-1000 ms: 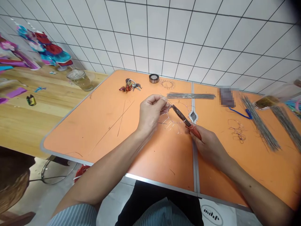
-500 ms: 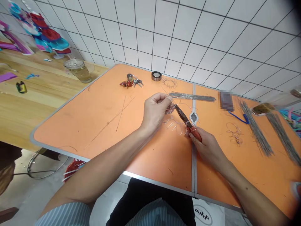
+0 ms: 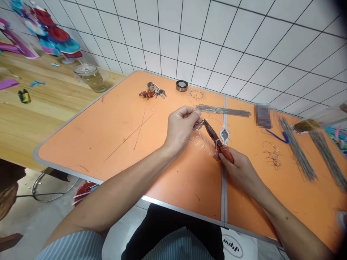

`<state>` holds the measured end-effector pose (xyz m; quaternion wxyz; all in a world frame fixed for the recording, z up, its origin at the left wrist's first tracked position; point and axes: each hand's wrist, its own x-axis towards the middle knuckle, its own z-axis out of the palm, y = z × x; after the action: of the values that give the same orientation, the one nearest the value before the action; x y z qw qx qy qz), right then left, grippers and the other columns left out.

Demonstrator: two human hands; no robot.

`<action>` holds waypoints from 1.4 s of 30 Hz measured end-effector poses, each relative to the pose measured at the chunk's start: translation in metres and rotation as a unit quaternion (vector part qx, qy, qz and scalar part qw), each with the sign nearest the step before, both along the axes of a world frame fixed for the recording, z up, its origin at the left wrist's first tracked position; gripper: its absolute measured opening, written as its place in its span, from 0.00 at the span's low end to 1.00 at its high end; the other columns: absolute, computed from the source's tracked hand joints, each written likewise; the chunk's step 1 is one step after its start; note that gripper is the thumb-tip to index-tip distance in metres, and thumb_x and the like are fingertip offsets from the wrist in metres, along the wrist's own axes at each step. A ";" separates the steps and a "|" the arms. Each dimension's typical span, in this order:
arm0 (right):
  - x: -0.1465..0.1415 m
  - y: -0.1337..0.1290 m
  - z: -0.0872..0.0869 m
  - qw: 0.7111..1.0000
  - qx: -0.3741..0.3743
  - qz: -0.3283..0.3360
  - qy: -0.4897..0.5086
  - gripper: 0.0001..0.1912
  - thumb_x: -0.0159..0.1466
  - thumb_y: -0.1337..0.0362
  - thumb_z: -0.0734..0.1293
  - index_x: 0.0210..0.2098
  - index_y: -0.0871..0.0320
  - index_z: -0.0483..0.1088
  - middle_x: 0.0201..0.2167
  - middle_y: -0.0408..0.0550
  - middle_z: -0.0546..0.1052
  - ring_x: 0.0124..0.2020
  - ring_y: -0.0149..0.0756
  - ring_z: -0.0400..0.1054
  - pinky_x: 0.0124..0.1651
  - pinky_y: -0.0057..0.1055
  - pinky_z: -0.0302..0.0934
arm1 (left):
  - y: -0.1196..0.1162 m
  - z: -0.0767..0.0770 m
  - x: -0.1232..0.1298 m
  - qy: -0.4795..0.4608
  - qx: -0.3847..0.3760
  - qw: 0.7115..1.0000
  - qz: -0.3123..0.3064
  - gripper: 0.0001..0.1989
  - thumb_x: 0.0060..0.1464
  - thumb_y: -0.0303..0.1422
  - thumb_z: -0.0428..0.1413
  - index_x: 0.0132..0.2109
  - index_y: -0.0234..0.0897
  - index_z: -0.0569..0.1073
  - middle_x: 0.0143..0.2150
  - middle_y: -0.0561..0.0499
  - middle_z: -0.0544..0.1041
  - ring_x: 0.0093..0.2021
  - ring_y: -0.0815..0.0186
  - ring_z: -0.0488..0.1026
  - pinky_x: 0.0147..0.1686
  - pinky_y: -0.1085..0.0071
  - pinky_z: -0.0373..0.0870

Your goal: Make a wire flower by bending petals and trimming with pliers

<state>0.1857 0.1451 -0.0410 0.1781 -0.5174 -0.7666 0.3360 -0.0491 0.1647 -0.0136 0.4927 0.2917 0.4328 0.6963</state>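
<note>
My left hand (image 3: 183, 124) pinches thin wire between thumb and fingers, above the middle of the orange table (image 3: 130, 159). A looped wire piece (image 3: 202, 141) hangs below and to the right of those fingers, its many loops spread in a curve. My right hand (image 3: 237, 162) is wrapped round the red handles of dark-jawed pliers (image 3: 213, 133). The jaw tips are at the wire, close beside my left fingertips. Whether the jaws are fully closed is too small to tell. Behind the hands lies a bundle of straight wires (image 3: 223, 110).
At the back are keys (image 3: 153, 91), a tape roll (image 3: 181, 85) and a wire ring (image 3: 197, 94). Rightward lie small wire loops (image 3: 271, 155), wire bundles (image 3: 298, 150) and a tipped jar (image 3: 307, 125). Two loose wires (image 3: 127, 137) cross at left. A glass jar (image 3: 92, 77) stands beyond.
The view has shifted slightly. Both hands keep nearly the same pose, with the pliers still at the wire beside my left fingers.
</note>
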 end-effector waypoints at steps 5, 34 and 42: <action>-0.002 -0.001 0.004 1.000 0.012 0.007 -0.005 0.18 0.78 0.50 0.60 0.37 0.52 0.72 0.38 0.48 0.81 0.38 0.43 0.72 0.43 0.37 0.61 | -0.001 0.001 0.001 0.000 -0.012 1.000 0.005 0.10 0.60 0.29 0.67 0.31 0.37 0.77 0.28 0.53 0.79 0.28 0.70 0.76 0.34 0.71 0.76; 0.002 0.001 -0.002 0.996 0.088 0.016 -0.012 0.13 0.78 0.55 0.61 0.40 0.51 0.72 0.38 0.51 0.81 0.40 0.47 0.75 0.44 0.40 0.65 | 0.001 -0.002 -0.004 -0.035 -0.084 0.995 -0.034 0.10 0.54 0.32 0.71 0.31 0.37 0.77 0.30 0.49 0.82 0.31 0.66 0.81 0.31 0.73 0.75; 0.002 0.001 0.000 0.998 0.061 0.013 -0.011 0.14 0.76 0.53 0.61 0.40 0.51 0.74 0.39 0.50 0.82 0.42 0.48 0.76 0.47 0.41 0.67 | -0.001 -0.001 0.002 -0.048 -0.078 0.995 -0.032 0.10 0.55 0.31 0.70 0.31 0.37 0.77 0.30 0.51 0.80 0.30 0.69 0.79 0.32 0.73 0.74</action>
<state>0.1873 0.1458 -0.0415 0.1960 -0.4991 -0.7944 0.2853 -0.0468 0.1635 -0.0147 0.5557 0.2325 0.4519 0.6580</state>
